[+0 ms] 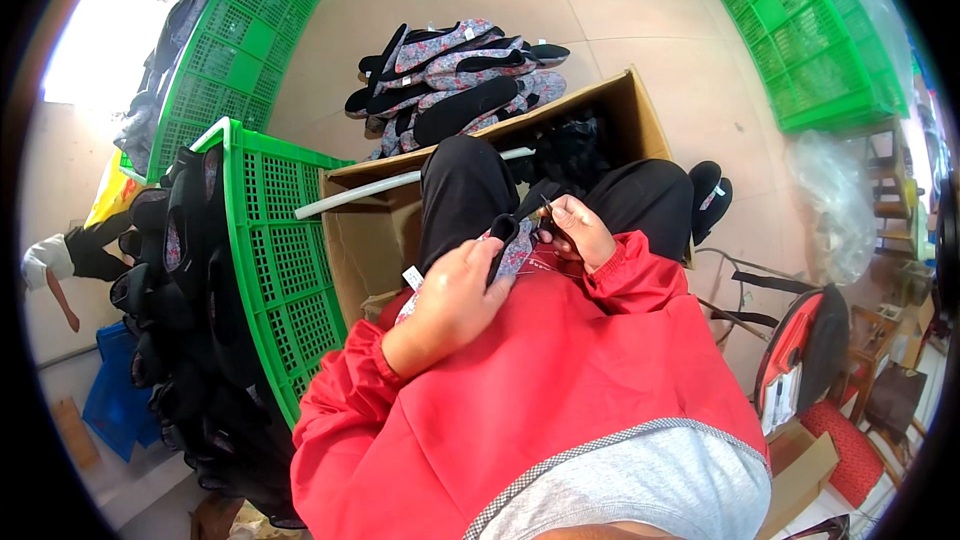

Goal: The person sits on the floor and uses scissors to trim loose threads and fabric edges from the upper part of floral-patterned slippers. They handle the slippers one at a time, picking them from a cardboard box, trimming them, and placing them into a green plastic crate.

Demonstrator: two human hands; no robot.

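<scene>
Over my lap, my left hand (458,290) is closed round a cloth shoe (514,248) with a grey-and-red floral pattern and black trim. A white tag (412,278) shows beside my wrist. My right hand (583,230) pinches at the shoe's far end, thumb and fingers together, by a small dark piece with a brassy glint; its kind is too small to make out. Between my knees stands an open cardboard box (640,115) with black items (570,152) in it. A pale grey tube (365,194) lies across the box.
Beyond the box, matching floral shoes (460,90) are heaped on the floor. A green crate (285,260) on my left holds many black shoes (190,280); more green crates (800,30) stand at far left and far right. A round-seated chair (805,350) is at right. Someone's arm (62,300) shows far left.
</scene>
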